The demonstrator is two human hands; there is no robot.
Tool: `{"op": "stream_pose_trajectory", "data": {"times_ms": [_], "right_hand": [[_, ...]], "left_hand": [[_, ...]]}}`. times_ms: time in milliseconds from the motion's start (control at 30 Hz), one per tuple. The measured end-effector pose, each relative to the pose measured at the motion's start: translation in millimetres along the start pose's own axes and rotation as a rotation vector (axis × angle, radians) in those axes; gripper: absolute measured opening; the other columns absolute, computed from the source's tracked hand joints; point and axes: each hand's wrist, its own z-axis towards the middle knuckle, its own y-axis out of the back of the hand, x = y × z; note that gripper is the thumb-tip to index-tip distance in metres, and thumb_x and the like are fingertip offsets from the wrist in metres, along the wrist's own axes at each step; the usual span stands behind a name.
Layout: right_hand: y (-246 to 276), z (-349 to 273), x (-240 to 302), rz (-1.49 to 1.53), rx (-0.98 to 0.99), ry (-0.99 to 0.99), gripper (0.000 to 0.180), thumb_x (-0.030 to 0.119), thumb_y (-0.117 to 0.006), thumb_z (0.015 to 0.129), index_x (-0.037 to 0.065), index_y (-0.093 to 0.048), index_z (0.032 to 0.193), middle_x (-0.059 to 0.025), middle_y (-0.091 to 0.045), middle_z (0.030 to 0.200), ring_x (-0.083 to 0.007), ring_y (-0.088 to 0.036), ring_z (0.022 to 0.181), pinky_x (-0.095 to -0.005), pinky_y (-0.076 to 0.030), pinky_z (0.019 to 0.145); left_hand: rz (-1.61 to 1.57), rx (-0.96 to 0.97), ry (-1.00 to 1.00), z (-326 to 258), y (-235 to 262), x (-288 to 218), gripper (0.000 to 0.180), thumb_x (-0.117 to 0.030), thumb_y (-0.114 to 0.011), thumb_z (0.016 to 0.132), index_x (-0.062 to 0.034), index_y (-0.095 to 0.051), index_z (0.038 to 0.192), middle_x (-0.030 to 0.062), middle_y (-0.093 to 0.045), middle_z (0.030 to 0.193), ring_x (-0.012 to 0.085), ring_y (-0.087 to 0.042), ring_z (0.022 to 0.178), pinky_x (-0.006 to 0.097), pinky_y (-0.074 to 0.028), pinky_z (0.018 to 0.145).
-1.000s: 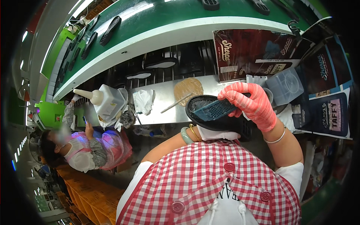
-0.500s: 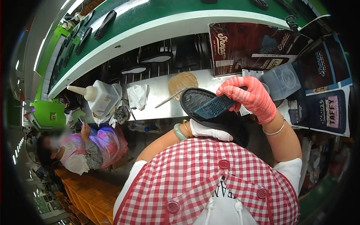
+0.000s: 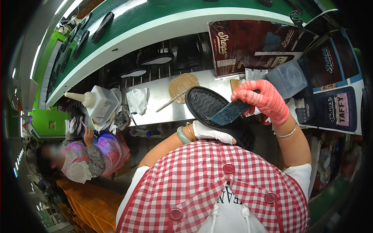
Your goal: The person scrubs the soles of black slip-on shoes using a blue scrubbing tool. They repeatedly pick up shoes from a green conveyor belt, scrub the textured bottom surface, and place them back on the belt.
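The work looks partway along; how much is left cannot be told. Over the counter's [image 3: 165,93] near edge, the white-gloved left hand [image 3: 213,133] grips a black shoe sole [image 3: 204,104]; the pink-gloved right hand [image 3: 263,101] pinches a blue block [image 3: 229,112] over it. The contents of the white bottle [image 3: 104,104] and clear tub [image 3: 287,79] are unclear.

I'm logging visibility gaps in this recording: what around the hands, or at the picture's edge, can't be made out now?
All in the head view:
Most fingers of the left hand: hidden behind the black shoe sole.
Part of that sole's tread: covered by the blue textured block.
The block's upper end: hidden by the right hand in its pink glove.
A dark sole on the green surface: cut off by the top edge.
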Motion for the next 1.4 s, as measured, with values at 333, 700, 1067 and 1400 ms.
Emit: {"op": "stream_pose_trajectory", "data": {"times_ms": [333,700,1067,1400], "right_hand": [[58.2,-44.3,-92.2,0.358,-0.595,0.237,0.035,0.036,-0.054,0.092,0.003,-0.061,0.098,-0.0032,-0.064,0.088,-0.0077,-0.059,0.057,-0.0166,-0.044,0.046],[74.9,-38.4,-180.5,0.101,-1.005,0.068,0.026,0.022,-0.065,0.084,0.005,-0.066,0.104,-0.0034,-0.065,0.086,-0.0093,-0.058,0.064,-0.0216,-0.046,0.058],[87.5,-20.3,-227.4,-0.106,-0.972,0.104,0.025,0.021,-0.062,0.086,0.002,-0.066,0.102,-0.0016,-0.064,0.084,-0.0077,-0.055,0.065,-0.0219,-0.045,0.058],[26.5,-29.7,-125.2,0.587,-0.744,0.211,0.026,0.027,-0.055,0.092,0.003,-0.064,0.098,-0.0016,-0.061,0.075,-0.0045,-0.056,0.057,-0.0158,-0.041,0.049]], "left_hand": [[-0.917,-0.448,0.23,6.5,23.3,66.6,0.039,-0.03,-0.055,0.085,-0.0068,-0.053,0.117,0.0074,-0.06,0.112,0.0259,-0.055,0.108,0.041,-0.041,0.095],[-0.97,-0.504,0.196,1.0,22.3,63.0,0.061,-0.036,-0.036,0.082,0.0031,-0.043,0.128,0.0211,-0.054,0.12,0.0296,-0.06,0.091,0.04,-0.052,0.075],[-0.936,-0.536,0.22,-19.8,23.4,82.2,0.058,-0.037,-0.043,0.083,-0.0014,-0.042,0.129,0.0234,-0.057,0.113,0.0311,-0.062,0.093,0.039,-0.053,0.077],[-0.865,-0.554,0.111,-16.3,7.5,59.7,0.078,-0.07,-0.034,0.084,-0.0069,-0.04,0.129,0.0205,-0.057,0.106,0.0291,-0.06,0.09,0.038,-0.053,0.071]]}}
